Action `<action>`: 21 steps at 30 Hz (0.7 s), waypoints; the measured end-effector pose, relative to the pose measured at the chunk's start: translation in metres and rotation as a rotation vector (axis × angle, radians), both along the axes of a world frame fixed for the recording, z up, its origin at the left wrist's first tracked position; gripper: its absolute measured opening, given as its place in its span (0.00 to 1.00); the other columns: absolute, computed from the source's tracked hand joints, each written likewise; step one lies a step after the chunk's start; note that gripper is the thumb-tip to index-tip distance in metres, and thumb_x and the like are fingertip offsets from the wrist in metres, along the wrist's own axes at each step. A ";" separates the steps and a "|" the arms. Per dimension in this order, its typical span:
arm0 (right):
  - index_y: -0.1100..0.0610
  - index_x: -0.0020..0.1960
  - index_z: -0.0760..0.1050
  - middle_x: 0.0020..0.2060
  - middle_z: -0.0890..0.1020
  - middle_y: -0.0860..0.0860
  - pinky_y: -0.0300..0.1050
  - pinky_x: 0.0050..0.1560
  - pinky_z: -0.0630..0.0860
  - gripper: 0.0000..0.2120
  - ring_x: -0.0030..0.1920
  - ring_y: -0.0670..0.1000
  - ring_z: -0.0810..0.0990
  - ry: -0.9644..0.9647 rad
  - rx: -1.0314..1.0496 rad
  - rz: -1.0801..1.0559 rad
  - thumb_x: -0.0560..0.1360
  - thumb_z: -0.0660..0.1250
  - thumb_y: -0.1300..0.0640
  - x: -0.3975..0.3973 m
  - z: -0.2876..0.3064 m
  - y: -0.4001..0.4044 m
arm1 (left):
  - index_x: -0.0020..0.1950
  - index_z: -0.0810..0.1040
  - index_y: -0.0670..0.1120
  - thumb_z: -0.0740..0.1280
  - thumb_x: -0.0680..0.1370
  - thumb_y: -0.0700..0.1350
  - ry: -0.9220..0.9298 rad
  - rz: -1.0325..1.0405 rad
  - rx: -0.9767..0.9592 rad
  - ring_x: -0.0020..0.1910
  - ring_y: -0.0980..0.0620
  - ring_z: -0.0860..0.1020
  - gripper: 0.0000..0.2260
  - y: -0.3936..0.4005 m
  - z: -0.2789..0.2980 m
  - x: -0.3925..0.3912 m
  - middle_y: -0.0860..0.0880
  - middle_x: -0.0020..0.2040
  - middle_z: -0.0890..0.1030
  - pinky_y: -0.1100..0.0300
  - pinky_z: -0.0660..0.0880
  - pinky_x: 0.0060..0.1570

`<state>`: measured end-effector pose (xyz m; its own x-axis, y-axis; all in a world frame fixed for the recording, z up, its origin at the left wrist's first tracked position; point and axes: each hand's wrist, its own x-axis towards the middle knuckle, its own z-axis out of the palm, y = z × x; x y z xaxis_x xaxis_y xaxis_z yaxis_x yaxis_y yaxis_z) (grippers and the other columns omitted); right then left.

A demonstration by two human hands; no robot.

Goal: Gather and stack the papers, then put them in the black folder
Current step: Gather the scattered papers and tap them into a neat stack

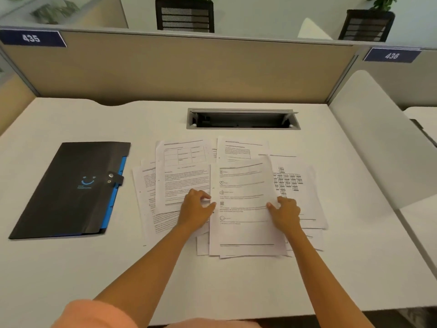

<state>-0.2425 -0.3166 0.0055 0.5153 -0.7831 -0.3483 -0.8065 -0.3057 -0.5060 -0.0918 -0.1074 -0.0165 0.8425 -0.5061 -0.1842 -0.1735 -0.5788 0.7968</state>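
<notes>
Left hand (195,207) and right hand (285,210) pinch opposite edges of the top white printed sheet (244,209) on the scattered white printed papers (184,183), print unreadable. Closed black plastic folder (71,190), blue smiley logo, lies left. Divider tags read 435 (32,38), 436 (391,55).

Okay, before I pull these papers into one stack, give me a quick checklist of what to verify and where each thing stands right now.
1. Left hand grips the top sheet at its left edge: ok.
2. Right hand grips its right edge: ok.
3. Papers squared into one stack: not ok, fanned and overlapping.
4. Black folder within reach, left of the papers: ok.
5. Folder open to receive papers: not ok, strap snapped shut.
6. No sheet over the desk edge: ok.
</notes>
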 end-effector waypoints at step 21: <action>0.60 0.54 0.81 0.49 0.85 0.56 0.55 0.54 0.79 0.13 0.50 0.59 0.83 -0.274 0.151 -0.162 0.75 0.71 0.51 -0.014 -0.002 -0.051 | 0.54 0.78 0.45 0.72 0.75 0.44 0.455 0.127 -0.168 0.44 0.50 0.84 0.09 -0.078 0.026 -0.009 0.47 0.48 0.84 0.54 0.82 0.41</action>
<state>-0.2565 -0.3675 0.0038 0.4789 -0.8127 -0.3320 -0.6664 -0.0902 -0.7402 -0.1008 -0.1849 0.0091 0.7529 -0.4587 -0.4720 0.2766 -0.4302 0.8593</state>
